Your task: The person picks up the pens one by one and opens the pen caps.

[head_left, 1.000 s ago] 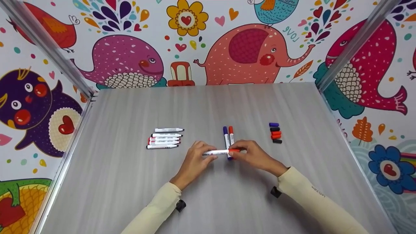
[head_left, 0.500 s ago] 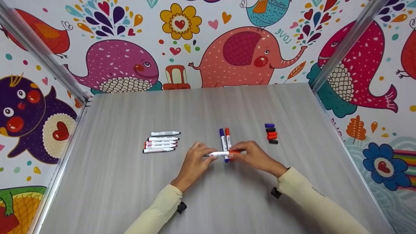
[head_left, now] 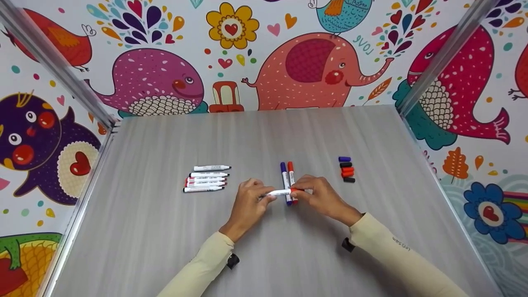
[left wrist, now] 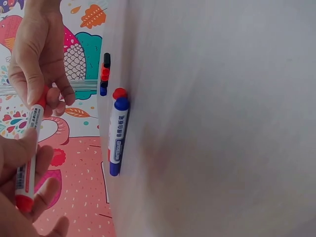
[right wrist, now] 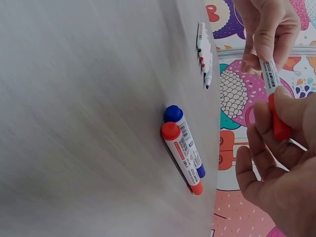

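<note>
Cartoon-print wall (head_left: 297,93) behind, grey table (head_left: 264,140) below. L hand (head_left: 249,202) pinches held marker (head_left: 281,192) by its barrel, R hand (head_left: 324,196) grips its red cap (right wrist: 279,121) — all raised over blue marker's (head_left: 285,177) near end. Blue marker's neighbours: red marker (head_left: 292,177) just R, 5 caps (head_left: 347,169) farther R — 5 uncapped markers (head_left: 206,180) well L.

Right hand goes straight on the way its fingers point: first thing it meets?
Likely the left hand, holding the other end of the same marker; exact depth is hard to judge.
</note>
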Demonstrator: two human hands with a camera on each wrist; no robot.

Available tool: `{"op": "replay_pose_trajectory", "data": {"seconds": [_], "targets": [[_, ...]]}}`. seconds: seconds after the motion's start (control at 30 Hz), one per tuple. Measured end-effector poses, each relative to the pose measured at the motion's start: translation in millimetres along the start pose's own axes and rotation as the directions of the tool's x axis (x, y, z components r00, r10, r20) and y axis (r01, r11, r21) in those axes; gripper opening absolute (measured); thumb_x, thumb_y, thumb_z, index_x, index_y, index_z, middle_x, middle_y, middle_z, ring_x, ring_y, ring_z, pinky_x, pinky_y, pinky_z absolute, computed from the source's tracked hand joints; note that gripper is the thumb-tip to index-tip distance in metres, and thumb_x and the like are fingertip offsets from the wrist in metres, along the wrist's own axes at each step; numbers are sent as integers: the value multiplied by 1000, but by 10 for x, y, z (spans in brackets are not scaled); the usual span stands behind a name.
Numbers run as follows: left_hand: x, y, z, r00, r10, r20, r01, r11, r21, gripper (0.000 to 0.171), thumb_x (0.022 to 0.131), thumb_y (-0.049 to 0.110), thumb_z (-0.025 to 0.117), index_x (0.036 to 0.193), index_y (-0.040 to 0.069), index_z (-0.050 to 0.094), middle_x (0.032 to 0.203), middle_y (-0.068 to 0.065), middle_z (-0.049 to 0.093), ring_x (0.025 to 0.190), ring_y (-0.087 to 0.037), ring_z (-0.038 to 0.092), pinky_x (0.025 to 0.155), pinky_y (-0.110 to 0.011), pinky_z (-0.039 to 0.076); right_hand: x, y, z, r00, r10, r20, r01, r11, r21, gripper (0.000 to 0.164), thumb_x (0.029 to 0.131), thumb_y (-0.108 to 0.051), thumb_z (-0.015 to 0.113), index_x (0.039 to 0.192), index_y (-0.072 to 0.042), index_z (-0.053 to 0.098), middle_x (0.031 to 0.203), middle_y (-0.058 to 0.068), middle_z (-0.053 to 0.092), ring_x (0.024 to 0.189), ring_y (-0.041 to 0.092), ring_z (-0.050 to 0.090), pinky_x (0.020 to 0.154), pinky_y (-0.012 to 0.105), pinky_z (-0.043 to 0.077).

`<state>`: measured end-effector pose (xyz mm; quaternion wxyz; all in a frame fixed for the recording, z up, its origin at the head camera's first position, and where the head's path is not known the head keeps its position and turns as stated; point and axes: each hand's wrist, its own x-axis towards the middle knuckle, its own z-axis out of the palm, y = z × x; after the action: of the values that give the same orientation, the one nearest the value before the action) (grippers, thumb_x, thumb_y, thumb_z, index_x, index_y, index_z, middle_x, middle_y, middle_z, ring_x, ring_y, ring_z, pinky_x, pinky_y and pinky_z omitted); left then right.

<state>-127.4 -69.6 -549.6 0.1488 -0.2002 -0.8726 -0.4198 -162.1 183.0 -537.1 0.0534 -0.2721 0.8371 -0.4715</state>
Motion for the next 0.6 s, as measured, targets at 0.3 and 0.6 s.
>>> {"op": "replay_pose_trajectory", "data": {"seconds": [0.3, 0.6], "targets": [[33, -20, 7, 999, 39, -8, -39, 999, -5, 9, 91, 8, 88, 100, 9, 88, 78, 0, 72, 83, -17, 64, 94, -52, 51, 1, 28, 84, 973, -206, -99, 194, 974, -118, 10, 98, -11, 81, 106, -9, 87, 97, -2, 81, 98, 19, 68, 85, 35, 59], [9, -26, -27, 997, -49, 56, 56, 991, -121, 9, 95, 9, 86, 104, 7, 88, 84, 1, 72, 85, -15, 62, 83, -41, 53, -13, 56, 72, 961, -266, -77, 255, 958, -134, 15, 98, -8, 81, 112, -8, 86, 98, 7, 80, 102, 23, 67, 89, 32, 60]]}}
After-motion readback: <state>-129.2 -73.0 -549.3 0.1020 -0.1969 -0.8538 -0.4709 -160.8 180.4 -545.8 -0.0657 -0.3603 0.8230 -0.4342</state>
